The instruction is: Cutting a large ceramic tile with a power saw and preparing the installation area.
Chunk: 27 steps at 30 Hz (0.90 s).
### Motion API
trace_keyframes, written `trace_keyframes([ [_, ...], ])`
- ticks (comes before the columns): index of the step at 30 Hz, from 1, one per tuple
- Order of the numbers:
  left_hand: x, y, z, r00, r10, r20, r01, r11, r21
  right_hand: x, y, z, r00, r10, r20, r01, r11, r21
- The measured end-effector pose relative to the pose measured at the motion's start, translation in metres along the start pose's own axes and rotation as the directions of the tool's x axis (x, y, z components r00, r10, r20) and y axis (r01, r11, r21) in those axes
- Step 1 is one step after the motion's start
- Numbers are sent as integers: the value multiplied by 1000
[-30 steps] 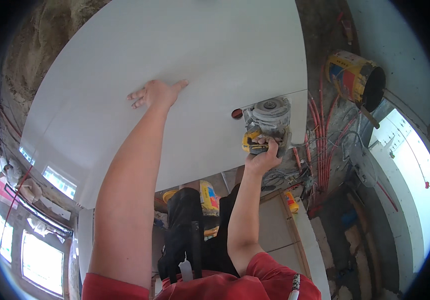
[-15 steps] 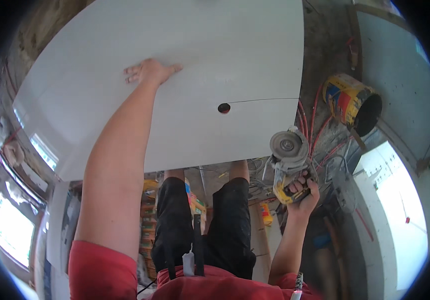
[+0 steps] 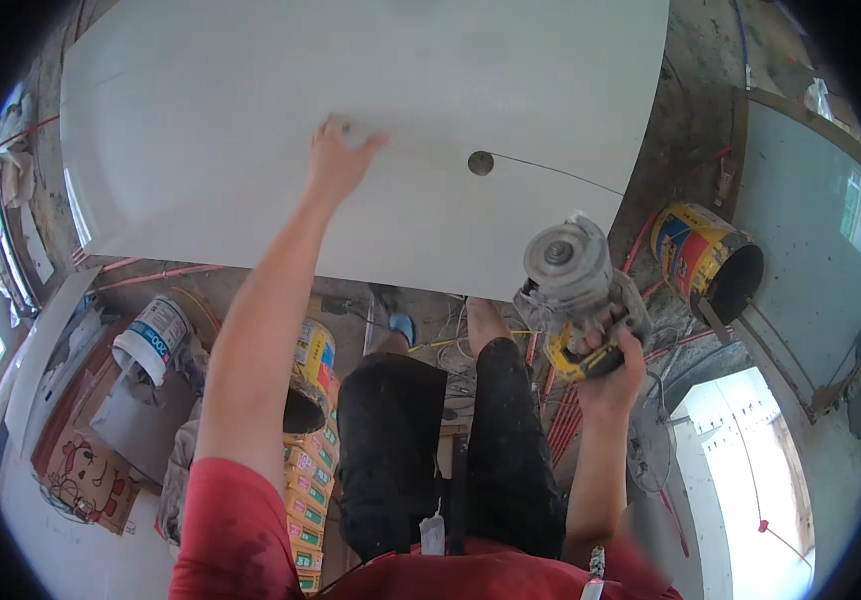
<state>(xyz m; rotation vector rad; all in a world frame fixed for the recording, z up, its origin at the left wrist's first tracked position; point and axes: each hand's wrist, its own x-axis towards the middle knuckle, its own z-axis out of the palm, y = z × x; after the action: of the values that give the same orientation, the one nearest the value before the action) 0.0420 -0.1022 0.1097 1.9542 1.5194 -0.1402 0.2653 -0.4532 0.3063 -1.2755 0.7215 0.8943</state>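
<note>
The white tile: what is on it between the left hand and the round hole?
Nothing: in the head view the tile is bare between the left hand and the hole.

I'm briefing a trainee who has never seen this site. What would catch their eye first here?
First the large white tile filling the upper part of the view, with the left hand pressed flat on it beside a round hole and a thin cut line. Next, the angle grinder gripped in the right hand, below the tile's edge, near a colourful bucket.
</note>
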Motion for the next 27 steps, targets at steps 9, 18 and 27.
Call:
trace_keyframes([
  [9,-257,-109,145,905,-336,259,424,732,-533,17,72,-33,953,-262,149,288,938,-193],
  [18,-265,-186,247,914,-149,376,402,225,-888,57,163,-45,692,-585,423,682,721,-119],
  [27,-221,-182,318,959,138,-246,-280,361,-889,137,189,-69,507,-556,659,766,641,-49],
])
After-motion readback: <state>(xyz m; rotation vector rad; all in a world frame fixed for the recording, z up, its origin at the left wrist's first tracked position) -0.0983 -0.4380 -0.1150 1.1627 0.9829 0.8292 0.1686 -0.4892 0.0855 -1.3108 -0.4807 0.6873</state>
